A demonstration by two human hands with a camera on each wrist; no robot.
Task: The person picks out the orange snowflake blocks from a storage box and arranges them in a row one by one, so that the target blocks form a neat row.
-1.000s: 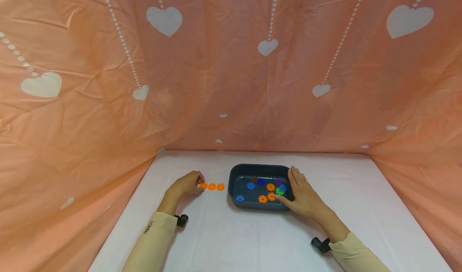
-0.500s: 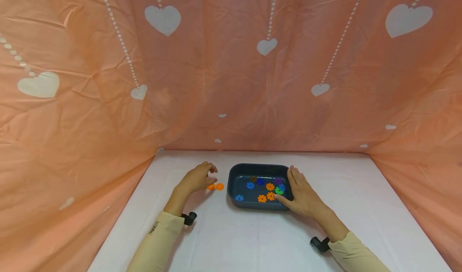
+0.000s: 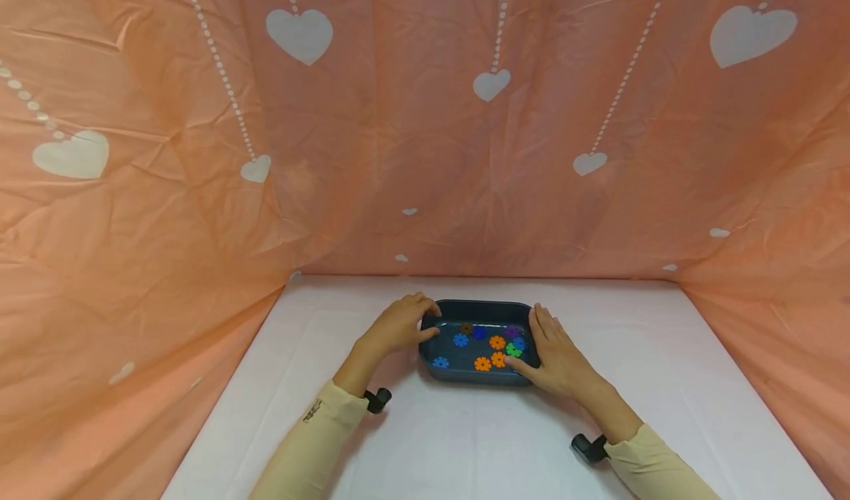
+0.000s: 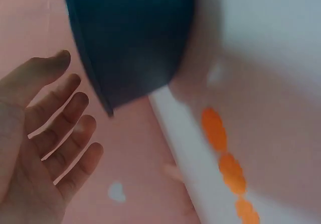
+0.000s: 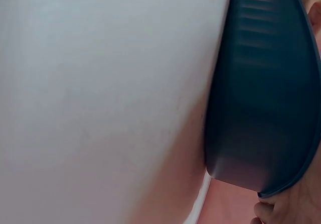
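A dark blue-grey rectangular tray (image 3: 474,377) sits on the white table, holding several flower-shaped plastic pieces in orange, blue, green, purple and brown. My left hand (image 3: 398,324) hovers at its left rim, fingers loosely bent, thumb and fingers apart and nothing between them. In the left wrist view the bare fingers (image 4: 75,156) show beside the tray wall (image 4: 130,43). Three orange flower pieces (image 4: 231,174) lie in a row on the table, hidden behind the left hand in the head view. My right hand (image 3: 561,356) rests with straight fingers along the tray's right rim, thumb over the front corner.
An orange-pink cloth (image 3: 425,153) with white hearts hangs behind and on both sides of the white table (image 3: 451,441). Small black cameras are strapped to both wrists.
The left hand let go of an orange flower piece at the row's left end, then moved right over the row to the tray's left rim. The right hand and tray have stayed put.
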